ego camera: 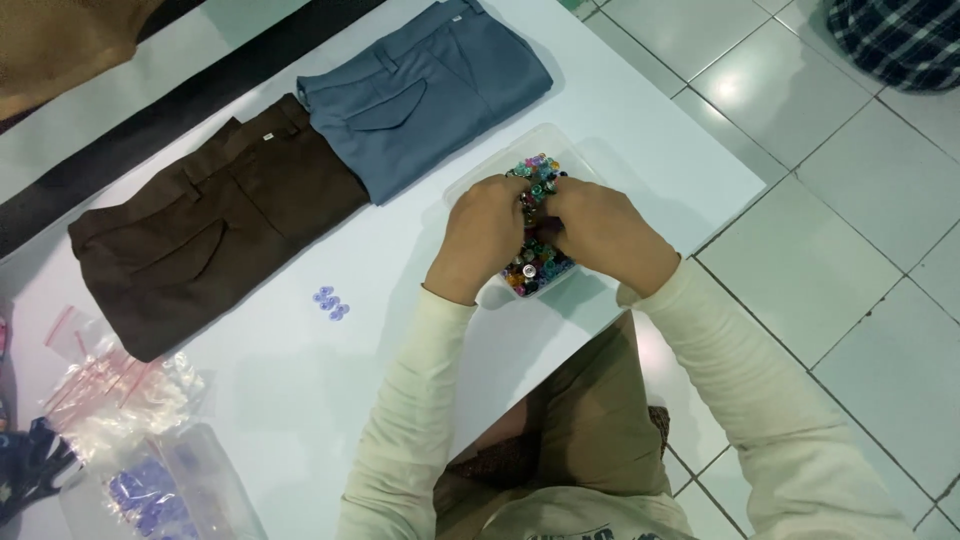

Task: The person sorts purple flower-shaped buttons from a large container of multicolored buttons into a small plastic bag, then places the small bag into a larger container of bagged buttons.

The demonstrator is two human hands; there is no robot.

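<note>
Both the left hand [487, 232] and the right hand [600, 232] are curled, knuckles up, and sunk into a clear tub [500, 170] of mixed coloured buttons [536, 268] on the counter [300, 370], fingertips hidden. Folded trousers [300, 150] lie left of them.

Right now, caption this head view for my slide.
Both hands dig into a clear plastic tub of multicoloured buttons beside folded brown trousers.

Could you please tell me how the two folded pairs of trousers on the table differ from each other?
The brown trousers are dark brown; the blue trousers are greyish blue. The brown trousers lie farther from the clear container, while the blue trousers' corner almost reaches it. Both are folded flat, side by side, with a flapped pocket facing up.
</note>
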